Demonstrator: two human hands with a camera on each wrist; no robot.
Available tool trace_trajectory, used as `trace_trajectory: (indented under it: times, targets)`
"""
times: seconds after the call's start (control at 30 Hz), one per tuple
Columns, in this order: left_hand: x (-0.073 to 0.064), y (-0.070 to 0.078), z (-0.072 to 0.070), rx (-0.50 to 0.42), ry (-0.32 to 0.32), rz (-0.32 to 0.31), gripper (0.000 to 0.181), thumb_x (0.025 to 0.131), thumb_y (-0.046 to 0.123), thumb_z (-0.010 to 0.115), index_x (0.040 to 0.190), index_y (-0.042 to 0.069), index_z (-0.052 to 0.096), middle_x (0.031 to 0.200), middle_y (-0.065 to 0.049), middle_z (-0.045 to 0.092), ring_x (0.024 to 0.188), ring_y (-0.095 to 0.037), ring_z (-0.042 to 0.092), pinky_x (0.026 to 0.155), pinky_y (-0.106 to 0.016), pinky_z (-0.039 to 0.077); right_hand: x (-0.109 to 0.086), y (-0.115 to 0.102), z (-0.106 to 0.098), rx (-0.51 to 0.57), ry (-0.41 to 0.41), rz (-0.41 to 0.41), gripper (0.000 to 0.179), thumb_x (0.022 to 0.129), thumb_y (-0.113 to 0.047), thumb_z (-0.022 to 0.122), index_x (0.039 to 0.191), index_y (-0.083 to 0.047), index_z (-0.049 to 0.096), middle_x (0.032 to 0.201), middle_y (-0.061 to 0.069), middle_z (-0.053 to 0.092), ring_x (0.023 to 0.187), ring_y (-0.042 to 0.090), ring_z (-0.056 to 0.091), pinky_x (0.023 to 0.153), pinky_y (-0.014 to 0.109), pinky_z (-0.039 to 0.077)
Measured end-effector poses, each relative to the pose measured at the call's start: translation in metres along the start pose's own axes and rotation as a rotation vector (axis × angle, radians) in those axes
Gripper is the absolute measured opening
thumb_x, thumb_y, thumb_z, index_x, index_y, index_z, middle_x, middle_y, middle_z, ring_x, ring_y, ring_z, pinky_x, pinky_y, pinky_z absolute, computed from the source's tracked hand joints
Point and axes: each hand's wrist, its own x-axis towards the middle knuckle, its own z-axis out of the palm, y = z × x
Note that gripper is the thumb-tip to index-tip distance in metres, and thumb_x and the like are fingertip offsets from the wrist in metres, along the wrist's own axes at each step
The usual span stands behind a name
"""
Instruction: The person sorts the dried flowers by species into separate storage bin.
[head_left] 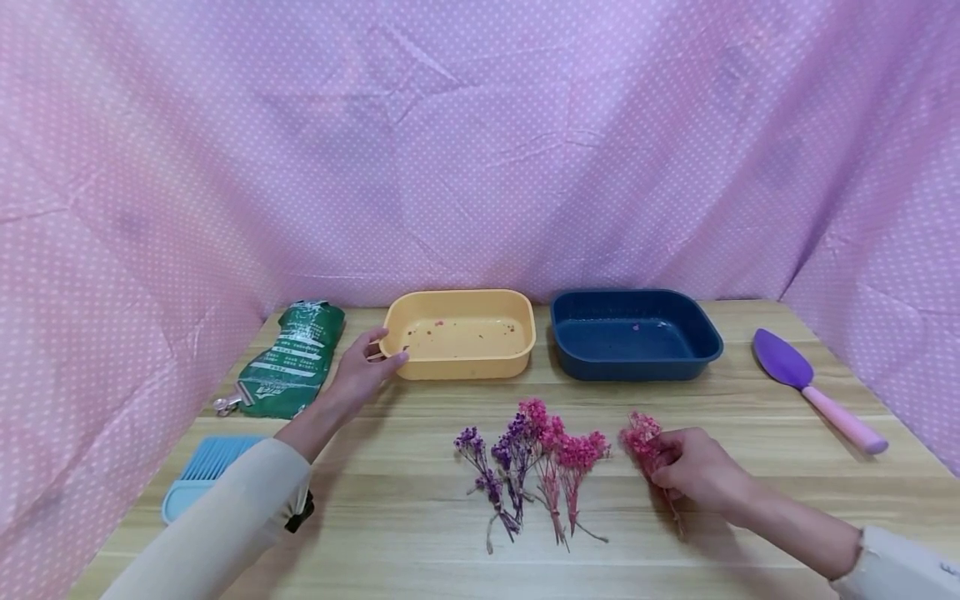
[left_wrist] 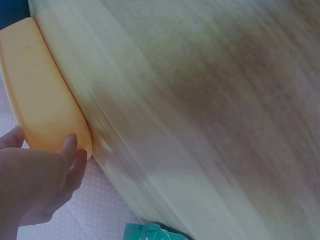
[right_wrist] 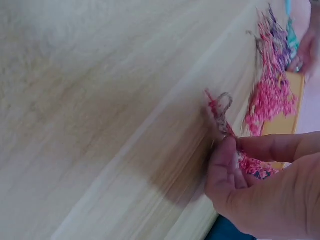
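The pink bunch [head_left: 640, 432], likely brittle, is best held by its stems, as pinched by right fingers [right_wrist: 280, 146]; left fingers [left_wrist: 69, 149] are spread.

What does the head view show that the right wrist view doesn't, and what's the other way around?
Only the head view shows the purple spatula, the metal clip on the bag and the flower scraps inside both trays.

Only the right wrist view makes out a small loop of what looks like twine by the held stems.

Both show the right hand holding a pink bunch, the other flower bunches, the wooden table, the left hand, and at least part of the yellow tray.
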Motion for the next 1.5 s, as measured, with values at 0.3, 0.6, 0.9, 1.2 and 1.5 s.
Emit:
trace_trajectory:
  times: [0.3, 0.6, 0.9, 1.2, 1.5]
  targets:
    - [0.000, 0.000, 0.001, 0.018, -0.003, -0.007, 0.070, 0.094, 0.022, 0.064, 0.151, 0.009, 0.026, 0.148, -0.021, 0.032, 0.132, -0.035, 0.038, 0.106, -0.041, 0.041, 0.001, -0.002, -0.017, 0.311, -0.123, -0.059, 0.044, 0.087, 0.002, 0.064, 0.127, 0.015, 0.050, 0.091, 0.009, 0.063, 0.081, 0.016, 0.061, 0.071, 0.035, 0.058]
    - [0.001, 0.000, 0.003, 0.005, 0.000, -0.007, 0.070, 0.093, 0.023, 0.065, 0.151, 0.009, 0.027, 0.150, -0.021, 0.032, 0.133, -0.034, 0.039, 0.105, -0.040, 0.042, 0.010, -0.023, -0.019, 0.470, -0.174, -0.137, 0.056, 0.089, 0.003, 0.060, 0.137, 0.017, 0.035, 0.108, 0.016, 0.066, 0.091, 0.015, 0.065, 0.083, 0.037, 0.057]
    - [0.000, 0.001, 0.002, 0.020, 0.002, -0.005, 0.070, 0.093, 0.023, 0.065, 0.151, 0.010, 0.027, 0.150, -0.021, 0.032, 0.133, -0.034, 0.039, 0.105, -0.040, 0.042, 0.022, -0.048, -0.020, 0.532, -0.198, -0.220, 0.047, 0.090, 0.001, 0.061, 0.131, 0.017, 0.044, 0.110, 0.017, 0.068, 0.093, 0.015, 0.066, 0.083, 0.037, 0.057]
    - [0.001, 0.000, 0.000, 0.020, -0.003, 0.003, 0.070, 0.094, 0.024, 0.064, 0.152, 0.011, 0.026, 0.150, -0.021, 0.032, 0.133, -0.034, 0.038, 0.106, -0.041, 0.041, 0.040, -0.084, -0.011, 0.549, -0.199, -0.234, 0.047, 0.091, 0.003, 0.059, 0.134, 0.015, 0.042, 0.113, 0.020, 0.066, 0.094, 0.017, 0.067, 0.087, 0.039, 0.055]
    - [0.000, -0.001, 0.001, 0.025, 0.009, -0.014, 0.071, 0.093, 0.025, 0.065, 0.151, 0.012, 0.027, 0.150, -0.020, 0.032, 0.133, -0.034, 0.039, 0.105, -0.041, 0.042, 0.067, -0.130, 0.002, 0.639, -0.196, -0.247, 0.047, 0.091, 0.008, 0.057, 0.136, 0.011, 0.043, 0.098, 0.010, 0.068, 0.082, 0.014, 0.067, 0.079, 0.031, 0.058]
